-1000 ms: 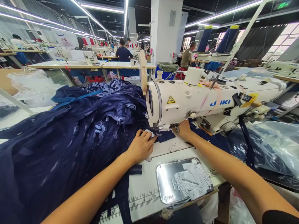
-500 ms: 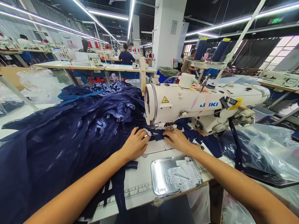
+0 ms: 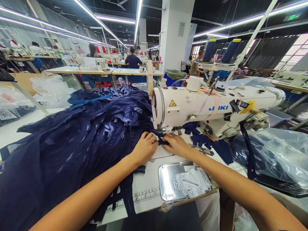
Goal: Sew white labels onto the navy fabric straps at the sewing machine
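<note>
Both of my hands are at the needle area of a white sewing machine [image 3: 187,104]. My left hand [image 3: 145,149], fingers bent and close together, grips the edge of navy fabric [image 3: 101,144], with a small white label [image 3: 156,136] at its fingertips. My right hand [image 3: 177,145] is closed on the near side of the presser foot, its fingertips on a dark navy strip of the fabric. The two hands almost meet, and the exact grip under the fingers is hidden. A large heap of the fabric, with pale lace-like trim, spreads left of the machine.
A metal tray [image 3: 166,187] with several printed white labels [image 3: 192,184] lies near the table edge. Small scissors-like snips [image 3: 203,150] and navy scraps [image 3: 221,150] lie right of my hand. Clear plastic bags [image 3: 276,154] are at the right; navy thread cones [image 3: 229,51] stand behind.
My right hand has moved left, closer to my left hand, and the navy strip between them shows less. The camera view has shifted slightly.
</note>
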`<state>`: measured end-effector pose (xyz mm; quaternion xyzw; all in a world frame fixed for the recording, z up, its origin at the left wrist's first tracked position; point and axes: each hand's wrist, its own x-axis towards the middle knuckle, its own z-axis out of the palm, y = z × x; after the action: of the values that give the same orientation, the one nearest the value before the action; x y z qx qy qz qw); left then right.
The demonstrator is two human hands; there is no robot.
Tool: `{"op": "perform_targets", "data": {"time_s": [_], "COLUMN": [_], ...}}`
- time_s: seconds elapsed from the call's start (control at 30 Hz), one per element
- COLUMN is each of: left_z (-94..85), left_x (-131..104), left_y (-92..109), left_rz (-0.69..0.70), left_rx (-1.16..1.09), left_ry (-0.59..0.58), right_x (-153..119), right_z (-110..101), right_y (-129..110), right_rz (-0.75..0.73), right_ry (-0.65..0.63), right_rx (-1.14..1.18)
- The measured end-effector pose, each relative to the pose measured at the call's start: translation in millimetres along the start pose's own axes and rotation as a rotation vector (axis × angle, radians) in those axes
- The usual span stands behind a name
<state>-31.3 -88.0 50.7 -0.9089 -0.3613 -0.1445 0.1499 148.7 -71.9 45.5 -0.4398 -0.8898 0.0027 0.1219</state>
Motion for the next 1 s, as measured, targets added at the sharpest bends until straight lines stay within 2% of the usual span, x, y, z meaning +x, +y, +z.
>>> {"op": "perform_targets", "data": {"time_s": [0.17,0.47,0.6,0.67,0.73,0.8,0.83,0.9,1.0], "left_z": [11.8,21.3,18.1,14.3,10.6,8.7,8.6,9.1,9.7], "left_x": [8,5,6,4,-1,-7,-10,-15,-15], "left_y": [1,-2,-1,5,15,26,30,33,26], "left_rz": [0.017,-0.013,-0.009,0.039,0.141,0.181,0.144,-0.019,-0.207], "left_rx": [0.012,-0.045,-0.002,0.039,0.057,0.070,0.083,0.129,0.173], "left_ry": [-0.008,0.061,0.115,0.146,0.111,-0.005,-0.070,-0.169,-0.198], "right_x": [7,10,8,6,5,4,4,4,5], "right_z": [5,9,12,14,17,18,18,18,15], "right_y": [-10,-7,-1,1,1,1,1,0,-1], "right_rz": [0.146,0.186,0.102,0.048,0.066,0.115,0.136,0.162,0.194], "right_ry": [-0.024,-0.040,-0.011,0.021,0.051,0.071,0.077,0.076,0.067], "right_rx": [-0.074,-0.037,-0.018,-0.027,-0.019,0.011,0.025,0.035,0.028]}}
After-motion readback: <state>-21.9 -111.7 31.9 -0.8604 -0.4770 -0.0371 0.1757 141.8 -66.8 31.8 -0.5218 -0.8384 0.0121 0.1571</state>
